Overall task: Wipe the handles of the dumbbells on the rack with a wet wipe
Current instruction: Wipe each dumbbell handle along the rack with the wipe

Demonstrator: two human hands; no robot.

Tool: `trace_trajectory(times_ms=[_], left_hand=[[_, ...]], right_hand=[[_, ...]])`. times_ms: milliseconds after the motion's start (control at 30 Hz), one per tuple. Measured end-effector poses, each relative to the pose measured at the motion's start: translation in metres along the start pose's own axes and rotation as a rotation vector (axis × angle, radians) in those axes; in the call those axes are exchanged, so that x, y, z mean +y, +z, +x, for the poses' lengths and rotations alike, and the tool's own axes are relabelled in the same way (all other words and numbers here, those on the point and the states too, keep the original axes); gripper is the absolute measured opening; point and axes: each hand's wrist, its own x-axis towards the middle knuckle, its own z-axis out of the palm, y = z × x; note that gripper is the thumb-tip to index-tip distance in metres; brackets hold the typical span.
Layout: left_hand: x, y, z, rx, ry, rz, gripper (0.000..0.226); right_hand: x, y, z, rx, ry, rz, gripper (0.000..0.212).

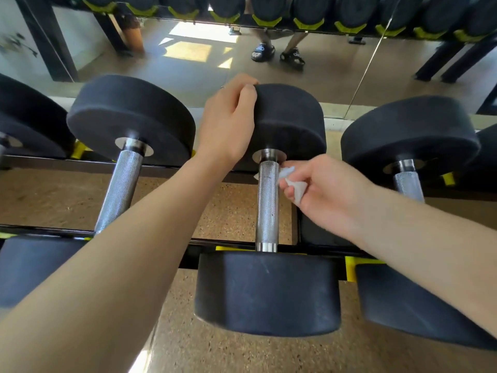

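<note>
We see the right hand (317,189) pinching a crumpled white wet wipe (294,184) against the far end of the middle dumbbell's handle (267,205), while the left hand (228,122) grips that dumbbell's far weight (290,122) on the rack (204,244).

Black rubber heads on the middle dumbbell (269,289), its handle (267,205) silver with cross-hatched knurling. White wet wipe (294,188). Yellow cradles (352,267) on the black rack (215,244). Speckled tan floor (236,354).
</note>
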Motion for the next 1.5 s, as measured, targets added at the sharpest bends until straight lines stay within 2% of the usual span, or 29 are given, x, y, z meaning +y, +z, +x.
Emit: trace_trajectory(times_ms=[33,100,167,233,300,400,467,600,633,700,767,833,900,1067,1200,1267,1333,1433,1500], left_hand=[[0.0,0.0,0.001,0.007,0.002,0.001,0.034],[0.0,0.0,0.001,0.007,0.004,0.006,0.034],[-0.001,0.0,0.0,0.01,-0.006,0.005,0.036],[0.002,-0.001,0.0,0.014,-0.015,-0.008,0.036],[0.005,0.0,-0.001,0.017,-0.024,-0.017,0.034],[0.007,0.001,-0.003,0.031,-0.04,-0.006,0.036],[0.009,0.001,-0.002,0.042,-0.053,0.017,0.038],[0.014,0.0,-0.003,0.046,-0.08,0.014,0.034],[0.016,0.001,-0.004,0.04,-0.09,0.013,0.033],[0.019,0.001,-0.005,0.039,-0.11,0.025,0.032],[0.023,0.002,-0.005,0.053,-0.125,0.04,0.031],[0.025,0.002,-0.005,0.051,-0.134,0.055,0.03],[0.025,0.003,-0.006,0.047,-0.134,0.062,0.03],[0.023,-0.001,-0.006,0.022,-0.118,0.073,0.033],[0.025,-0.012,-0.003,-0.108,-0.119,0.174,0.044],[0.023,-0.034,0.001,-0.235,-0.06,0.345,0.052],[0.018,-0.065,0.006,-0.28,0.04,0.532,0.059],[0.018,-0.108,0.015,-0.252,0.157,0.656,0.063],[0.016,-0.135,0.021,-0.248,0.157,0.687,0.061]], right_hand=[[0.004,0.0,-0.006,0.045,-0.108,-0.145,0.039],[0.011,-0.005,-0.03,0.058,-0.456,-0.615,0.043],[0.014,-0.01,-0.059,-0.203,-0.73,-1.082,0.048],[0.013,-0.008,-0.066,-0.463,-0.866,-1.384,0.047],[0.004,-0.004,-0.05,-0.479,-1.012,-1.52,0.048],[-0.012,-0.002,-0.015,-0.334,-1.085,-1.672,0.045],[-0.01,-0.004,-0.004,-0.37,-1.09,-1.796,0.036],[-0.005,-0.006,-0.032,-0.793,-0.782,-1.641,0.045],[-0.008,-0.005,-0.036,-0.83,-0.749,-1.603,0.044],[-0.016,-0.002,-0.031,-0.76,-0.811,-1.541,0.044],[-0.019,-0.001,-0.02,-0.623,-1.007,-1.619,0.042],[-0.015,-0.003,-0.016,-0.505,-1.065,-1.732,0.047],[-0.01,-0.006,-0.023,-0.53,-0.979,-1.753,0.048],[-0.014,0.005,-0.045,-0.732,-0.583,-1.534,0.039],[-0.026,0.017,-0.041,-0.668,-0.424,-1.239,0.039],[-0.026,0.027,-0.034,-0.54,-0.499,-1.111,0.044],[-0.021,0.045,-0.029,-0.454,-0.632,-1.082,0.048],[-0.01,0.078,-0.03,-0.439,-0.857,-1.153,0.048],[0.001,0.105,-0.032,-0.48,-1.023,-1.211,0.05]])
